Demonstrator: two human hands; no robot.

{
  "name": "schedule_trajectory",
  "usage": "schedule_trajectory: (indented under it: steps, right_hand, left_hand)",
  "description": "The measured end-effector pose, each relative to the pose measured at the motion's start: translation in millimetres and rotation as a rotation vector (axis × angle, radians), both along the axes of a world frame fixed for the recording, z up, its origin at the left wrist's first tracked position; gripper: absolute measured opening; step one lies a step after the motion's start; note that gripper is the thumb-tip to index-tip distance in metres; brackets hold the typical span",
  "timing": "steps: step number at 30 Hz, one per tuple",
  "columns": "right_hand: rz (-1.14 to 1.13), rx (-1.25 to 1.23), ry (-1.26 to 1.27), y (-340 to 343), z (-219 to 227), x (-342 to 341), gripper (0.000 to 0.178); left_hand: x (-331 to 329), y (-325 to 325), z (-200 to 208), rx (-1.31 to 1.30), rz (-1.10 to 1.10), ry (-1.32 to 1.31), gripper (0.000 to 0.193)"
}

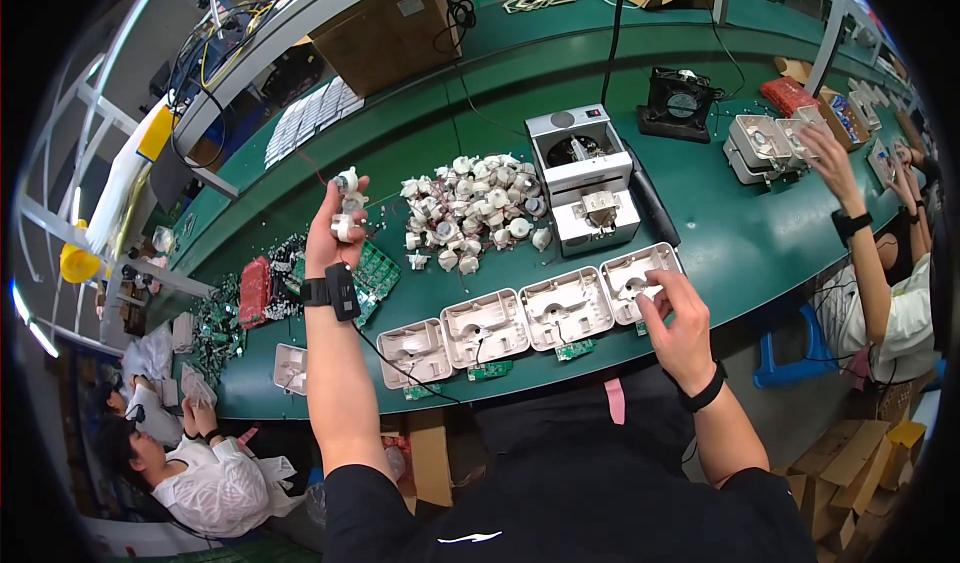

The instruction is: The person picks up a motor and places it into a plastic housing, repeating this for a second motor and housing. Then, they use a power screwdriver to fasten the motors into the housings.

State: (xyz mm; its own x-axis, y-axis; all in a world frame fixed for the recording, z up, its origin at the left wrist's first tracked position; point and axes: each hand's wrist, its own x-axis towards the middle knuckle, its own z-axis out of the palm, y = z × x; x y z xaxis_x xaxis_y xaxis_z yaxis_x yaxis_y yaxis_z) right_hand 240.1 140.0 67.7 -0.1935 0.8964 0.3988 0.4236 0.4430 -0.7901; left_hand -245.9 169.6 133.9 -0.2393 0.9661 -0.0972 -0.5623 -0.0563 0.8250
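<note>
My left hand (335, 228) is raised over the bench with its fingers curled round several small white motor parts (346, 203). My right hand (682, 325) is at the rightmost open white plastic housing (625, 265), thumb and forefinger bent together over its inside. Whatever those fingertips may pinch is hidden. Further housings (568, 308) stand in a row to its left, hollow side up, and small green circuit boards (490, 370) lie along their near side. Beyond the row spreads a heap of white motor parts (480, 203) with thin wires.
A grey-white machine (585, 218) stands behind the row, a black fan (683, 103) farther right. Circuit boards (215, 313) and a red bubble-wrap pack (255, 293) pile up at left. Another person's hand (828, 158) reaches to stacked housings (757, 143); a person (215, 483) sits at lower left.
</note>
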Motion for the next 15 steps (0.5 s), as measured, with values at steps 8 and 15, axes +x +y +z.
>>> schedule_trajectory:
  steps: [8, 15]
  right_hand:
    - [0.271, -0.026, 0.145, 5, 50, -33, 0.029]
    - [0.559, -0.218, 0.222, 9, 71, -80, 0.029]
  left_hand:
    - [100, -46, 17, -0.114, -0.224, 0.282, 0.033]
    - [199, -79, 2, -0.127, -0.478, 0.777, 0.027]
